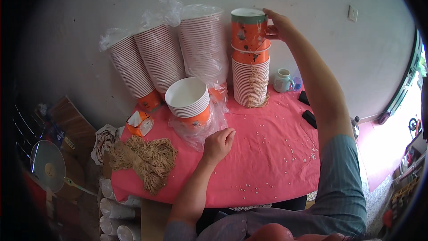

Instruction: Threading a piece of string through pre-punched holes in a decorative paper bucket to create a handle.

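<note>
Tan string bundle (145,160) lay near, at 8 o'clock on pink tablecloth (254,160). Left hand (218,145) was mid-table, loose fist. Short cup stack (187,98) sat at 11. Farther, at 1 o'clock, right hand (278,26) touched the orange cup (249,31) atop a tall stack (243,82); couldn't tell if gripping. 3 bagged stacks (159,53) stood behind, at 11.

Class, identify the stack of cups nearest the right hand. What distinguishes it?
The rightmost stack: the right hand is at its top cup, and beige string hangs on no other.
</note>
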The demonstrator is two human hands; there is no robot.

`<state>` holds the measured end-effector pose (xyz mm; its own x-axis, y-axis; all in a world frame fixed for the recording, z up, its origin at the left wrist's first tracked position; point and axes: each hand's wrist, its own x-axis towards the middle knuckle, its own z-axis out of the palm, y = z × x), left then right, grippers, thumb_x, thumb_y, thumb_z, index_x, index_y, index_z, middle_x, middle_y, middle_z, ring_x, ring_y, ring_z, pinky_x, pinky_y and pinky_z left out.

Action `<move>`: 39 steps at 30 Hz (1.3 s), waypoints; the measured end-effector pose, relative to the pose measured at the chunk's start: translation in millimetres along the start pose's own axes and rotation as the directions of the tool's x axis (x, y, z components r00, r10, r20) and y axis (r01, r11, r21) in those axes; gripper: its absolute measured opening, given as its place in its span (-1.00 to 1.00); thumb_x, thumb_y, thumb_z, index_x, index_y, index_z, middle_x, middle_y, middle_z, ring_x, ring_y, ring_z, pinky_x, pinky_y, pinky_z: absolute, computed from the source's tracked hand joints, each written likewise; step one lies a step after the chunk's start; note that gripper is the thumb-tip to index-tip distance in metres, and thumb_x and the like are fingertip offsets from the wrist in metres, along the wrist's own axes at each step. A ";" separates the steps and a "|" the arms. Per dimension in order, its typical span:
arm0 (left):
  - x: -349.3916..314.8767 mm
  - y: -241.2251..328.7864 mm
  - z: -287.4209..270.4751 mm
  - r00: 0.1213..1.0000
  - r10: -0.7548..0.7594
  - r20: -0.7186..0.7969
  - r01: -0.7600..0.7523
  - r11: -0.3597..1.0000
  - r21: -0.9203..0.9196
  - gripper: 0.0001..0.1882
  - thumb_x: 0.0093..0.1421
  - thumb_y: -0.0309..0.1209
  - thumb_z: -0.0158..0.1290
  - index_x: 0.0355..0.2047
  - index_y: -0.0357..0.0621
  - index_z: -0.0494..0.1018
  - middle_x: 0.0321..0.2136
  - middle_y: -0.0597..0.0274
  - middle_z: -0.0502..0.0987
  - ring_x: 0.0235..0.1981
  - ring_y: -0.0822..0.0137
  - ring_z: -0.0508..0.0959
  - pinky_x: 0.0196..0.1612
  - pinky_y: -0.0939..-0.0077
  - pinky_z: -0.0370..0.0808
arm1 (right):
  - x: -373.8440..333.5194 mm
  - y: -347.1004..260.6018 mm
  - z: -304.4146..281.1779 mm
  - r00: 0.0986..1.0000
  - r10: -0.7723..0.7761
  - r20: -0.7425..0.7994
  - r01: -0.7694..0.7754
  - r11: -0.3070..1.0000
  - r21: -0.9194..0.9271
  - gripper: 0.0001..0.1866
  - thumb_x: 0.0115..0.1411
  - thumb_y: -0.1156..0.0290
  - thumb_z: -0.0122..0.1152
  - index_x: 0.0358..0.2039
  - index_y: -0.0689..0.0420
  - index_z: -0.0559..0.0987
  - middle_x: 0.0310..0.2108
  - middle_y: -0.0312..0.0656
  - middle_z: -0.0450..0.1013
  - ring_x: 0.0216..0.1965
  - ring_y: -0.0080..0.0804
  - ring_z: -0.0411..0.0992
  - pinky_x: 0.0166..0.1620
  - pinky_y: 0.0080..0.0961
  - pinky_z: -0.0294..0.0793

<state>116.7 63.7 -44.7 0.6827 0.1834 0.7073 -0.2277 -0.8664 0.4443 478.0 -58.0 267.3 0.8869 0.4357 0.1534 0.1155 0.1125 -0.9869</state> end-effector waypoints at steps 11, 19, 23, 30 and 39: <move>0.2 -1.7 0.4 1.000 0.015 0.002 -0.015 1.000 0.009 -0.85 0.41 -0.38 0.22 -0.10 -0.17 0.62 -0.31 0.03 0.73 -0.36 -0.03 0.73 -0.32 0.12 0.66 | 6.3 37.5 -2.8 0.996 0.094 0.005 -0.094 0.994 0.054 -0.38 0.29 -0.11 0.45 0.07 0.14 0.53 -0.31 -0.06 0.52 -0.41 -0.24 0.58 -0.21 -0.11 0.79; 1.3 -2.3 2.7 1.000 0.014 0.004 -0.014 1.000 -0.017 -0.85 0.41 -0.38 0.22 -0.10 -0.17 0.62 -0.31 0.02 0.73 -0.35 -0.04 0.73 -0.31 0.12 0.66 | 12.3 40.9 -9.0 0.993 0.112 -0.043 -0.112 0.994 0.002 -0.34 0.24 -0.16 0.47 0.08 0.13 0.57 -0.24 -0.08 0.46 -0.37 -0.23 0.55 -0.21 -0.07 0.79; 0.2 -1.7 -2.0 1.000 -0.006 0.009 0.006 1.000 -0.015 -0.86 0.41 -0.38 0.22 -0.11 -0.17 0.62 -0.32 0.02 0.72 -0.35 -0.04 0.73 -0.31 0.12 0.65 | 6.3 46.3 -0.6 0.995 0.093 -0.027 -0.095 0.993 -0.069 -0.35 0.31 -0.19 0.37 0.12 0.11 0.53 -0.33 -0.11 0.51 -0.35 -0.24 0.59 -0.11 -0.04 0.75; 3.4 -0.6 4.6 1.000 -0.007 0.015 0.007 0.999 -0.041 -0.86 0.41 -0.38 0.22 -0.11 -0.16 0.61 -0.32 0.02 0.72 -0.35 -0.05 0.72 -0.31 0.11 0.65 | 36.4 8.4 -21.2 0.955 -0.291 0.051 0.151 0.333 -0.931 -0.19 0.37 -0.32 0.14 0.33 0.09 0.60 0.36 0.15 0.47 0.31 0.13 0.50 0.29 -0.03 0.52; 11.0 1.8 -20.9 0.989 0.076 -0.128 -0.062 0.992 0.112 -0.91 0.37 -0.47 0.19 -0.16 -0.21 0.59 -0.31 0.02 0.65 -0.25 -0.05 0.65 -0.17 0.11 0.59 | -5.1 23.4 66.5 0.864 -0.286 0.414 0.416 -0.055 -0.908 -0.44 0.54 -0.15 -0.16 0.44 -0.37 0.46 0.39 -0.12 0.47 0.44 0.18 0.35 0.42 0.27 0.33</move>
<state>109.3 73.8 -24.7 0.5689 0.1749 0.8036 -0.1904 -0.9225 0.3357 446.4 1.8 246.7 0.5487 0.7138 0.4352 0.7686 -0.6355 0.0735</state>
